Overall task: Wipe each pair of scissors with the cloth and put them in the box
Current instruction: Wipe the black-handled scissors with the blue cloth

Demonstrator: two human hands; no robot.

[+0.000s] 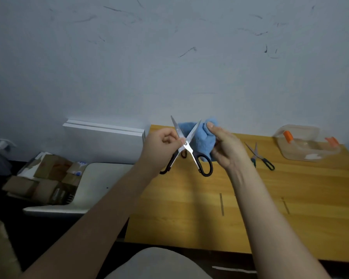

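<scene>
- Clutter sits at my far left: a pump bottle (3,143) by the edge of view, then brown cartons (42,178) piled low, with flaps open and small packets among them.
- Just right of the cartons I see a pale plastic seat (93,184), and behind it white boards (103,137) leaning on the wall (169,57), which is grey-blue and scuffed with dark marks.
- From there a wooden table (210,208) runs to the right edge, its far side against the wall.
- Above the table's left end, my left hand (161,146) has its fingers curled, with thumb and forefinger pinching the scissors (186,146) at one blade near the pivot.
- These scissors are in the air, blades crossed wide, black handles hanging down.
- Behind the blades is the blue cloth (199,137), bunched up; the right-hand blade lies across it, though I cannot confirm contact.
- My right hand (226,146) grips the cloth between thumb and fingers.
- Further right, a second pair (258,156) with dark handles lies open on the table.
- Near the far right corner stands the box (306,146), clear plastic with orange clasps; a white patch shows through its wall, and I cannot tell what it is.
</scene>
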